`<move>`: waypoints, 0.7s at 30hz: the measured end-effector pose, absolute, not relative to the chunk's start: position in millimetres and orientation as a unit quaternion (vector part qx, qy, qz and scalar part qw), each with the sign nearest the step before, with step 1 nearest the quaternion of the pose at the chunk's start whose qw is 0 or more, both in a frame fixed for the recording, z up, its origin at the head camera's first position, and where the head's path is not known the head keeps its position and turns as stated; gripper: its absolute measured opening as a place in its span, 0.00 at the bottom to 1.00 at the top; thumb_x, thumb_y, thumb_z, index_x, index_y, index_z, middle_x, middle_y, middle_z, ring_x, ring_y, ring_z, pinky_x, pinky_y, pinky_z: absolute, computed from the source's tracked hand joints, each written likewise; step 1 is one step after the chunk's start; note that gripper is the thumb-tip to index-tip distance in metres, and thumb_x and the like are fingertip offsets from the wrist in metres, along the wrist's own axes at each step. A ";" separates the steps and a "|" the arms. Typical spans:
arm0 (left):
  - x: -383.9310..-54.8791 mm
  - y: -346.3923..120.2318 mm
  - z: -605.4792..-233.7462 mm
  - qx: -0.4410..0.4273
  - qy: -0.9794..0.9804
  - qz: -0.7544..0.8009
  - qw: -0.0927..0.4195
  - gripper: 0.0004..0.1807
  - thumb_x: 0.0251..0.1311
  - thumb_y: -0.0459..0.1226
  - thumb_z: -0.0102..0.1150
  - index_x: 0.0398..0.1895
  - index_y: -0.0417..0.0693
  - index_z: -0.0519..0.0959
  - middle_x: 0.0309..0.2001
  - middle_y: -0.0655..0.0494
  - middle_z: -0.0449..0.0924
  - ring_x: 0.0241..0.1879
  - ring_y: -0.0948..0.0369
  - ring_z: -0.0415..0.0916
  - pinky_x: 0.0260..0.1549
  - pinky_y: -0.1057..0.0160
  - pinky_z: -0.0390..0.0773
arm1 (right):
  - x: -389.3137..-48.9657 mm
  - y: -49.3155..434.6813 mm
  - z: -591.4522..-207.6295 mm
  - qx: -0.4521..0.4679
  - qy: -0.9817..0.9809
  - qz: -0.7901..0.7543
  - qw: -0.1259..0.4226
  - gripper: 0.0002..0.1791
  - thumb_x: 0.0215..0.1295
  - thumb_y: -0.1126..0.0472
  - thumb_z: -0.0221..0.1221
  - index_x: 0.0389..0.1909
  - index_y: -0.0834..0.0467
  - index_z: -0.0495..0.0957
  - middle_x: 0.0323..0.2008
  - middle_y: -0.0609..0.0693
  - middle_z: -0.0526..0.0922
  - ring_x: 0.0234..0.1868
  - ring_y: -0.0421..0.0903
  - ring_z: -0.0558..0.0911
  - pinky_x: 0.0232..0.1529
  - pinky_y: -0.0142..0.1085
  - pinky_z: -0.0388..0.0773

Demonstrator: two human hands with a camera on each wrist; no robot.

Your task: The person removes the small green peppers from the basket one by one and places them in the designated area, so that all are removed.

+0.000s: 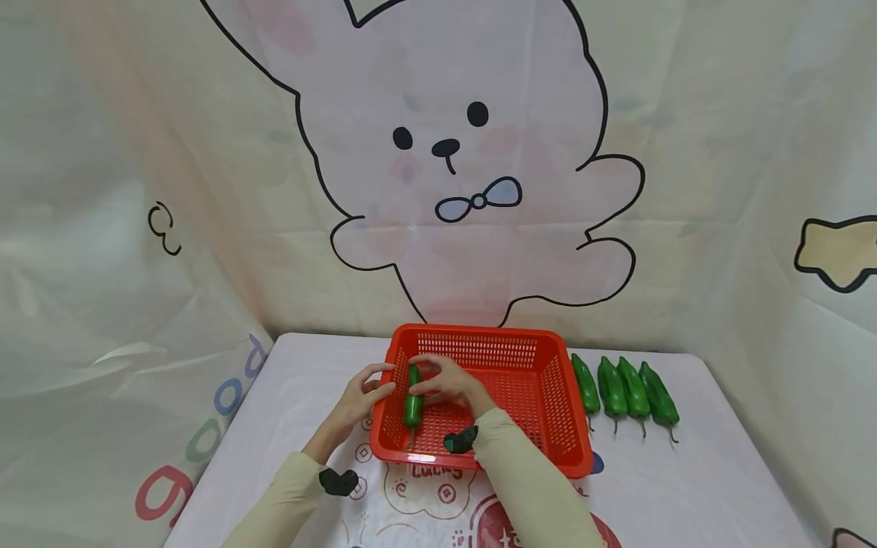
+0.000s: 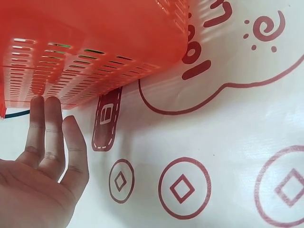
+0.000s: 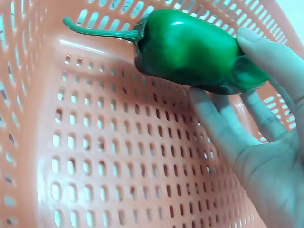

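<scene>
- Holding a green pepper (image 1: 412,397) between thumb and fingers, the right hand (image 1: 448,383) is inside the red basket (image 1: 541,342), near its left wall.
- In the right wrist view the fingertips (image 3: 266,42) curl round the thick end of the pepper (image 3: 190,50), while its thin stem points away from the hand along the perforated basket wall (image 3: 95,156).
- From the head view the pepper hangs lengthwise, stem end toward the person, just above the basket floor — whether it touches the floor cannot be told.
- The left hand (image 1: 359,396) is just left of the right one, outside the basket at its left wall; its fingers are straight and relaxed and grip nothing.
- The left wrist view shows those fingers (image 2: 50,128) stretched out, their tips right at the slotted basket wall (image 2: 85,71), above the printed tablecloth (image 2: 228,133).
- To the right of the right hand, beyond the basket's far wall, four more green peppers (image 1: 625,390) lie side by side on the cloth — stems toward the person.
</scene>
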State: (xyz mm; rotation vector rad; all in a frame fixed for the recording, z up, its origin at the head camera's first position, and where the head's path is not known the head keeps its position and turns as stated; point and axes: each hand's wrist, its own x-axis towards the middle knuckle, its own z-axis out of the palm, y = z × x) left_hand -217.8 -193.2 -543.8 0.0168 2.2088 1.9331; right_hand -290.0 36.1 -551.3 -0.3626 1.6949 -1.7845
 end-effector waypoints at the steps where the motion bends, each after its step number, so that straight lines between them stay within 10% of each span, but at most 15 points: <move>1: -218.0 -193.1 -543.9 0.008 0.749 0.655 0.102 0.26 0.69 0.42 0.64 0.68 0.51 0.71 0.52 0.40 0.77 0.45 0.41 0.82 0.38 0.46 0.85 | -290.6 37.9 -551.0 -0.136 0.642 -0.682 0.323 0.34 0.64 0.73 0.67 0.70 0.61 0.69 0.60 0.64 0.71 0.51 0.59 0.81 0.48 0.56 0.82; 21: -218.7 -190.3 -545.3 -0.005 0.757 0.647 0.091 0.25 0.69 0.41 0.65 0.67 0.51 0.72 0.50 0.41 0.79 0.44 0.43 0.81 0.35 0.51 0.86 | -307.9 79.1 -512.7 -0.140 0.624 -0.721 0.269 0.36 0.66 0.72 0.65 0.74 0.60 0.64 0.69 0.63 0.66 0.59 0.61 0.77 0.54 0.59 0.78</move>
